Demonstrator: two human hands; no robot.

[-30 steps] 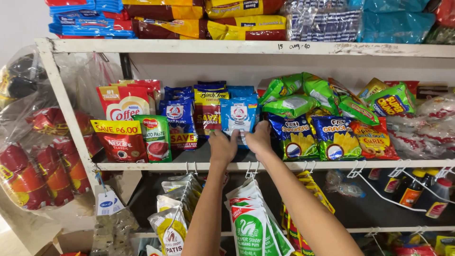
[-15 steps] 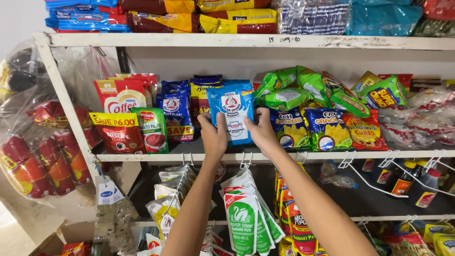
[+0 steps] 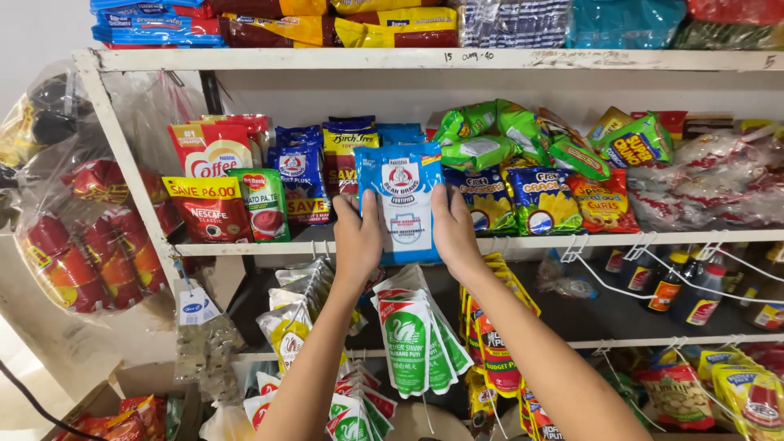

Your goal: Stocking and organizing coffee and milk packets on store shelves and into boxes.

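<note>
A light-blue and white pouch (image 3: 402,200) is held upright in front of the white shelf edge (image 3: 245,247). My left hand (image 3: 358,238) grips its lower left side. Its lower right side is pinched by my right hand (image 3: 452,229). The pouch hangs partly below the shelf edge, apart from the dark-blue packets (image 3: 302,175) standing behind it.
Red packets (image 3: 212,184) stand left on the shelf, green and blue snack bags (image 3: 523,171) to the right. Green-and-white sachets (image 3: 412,335) hang on hooks under the shelf. Clear bags of red packs (image 3: 77,237) hang at the left. Dark bottles (image 3: 682,286) stand lower right.
Both hands have drawn the light-blue pouch out from among the shelf packets and lowered it toward me; it now hangs in front of the shelf edge.
</note>
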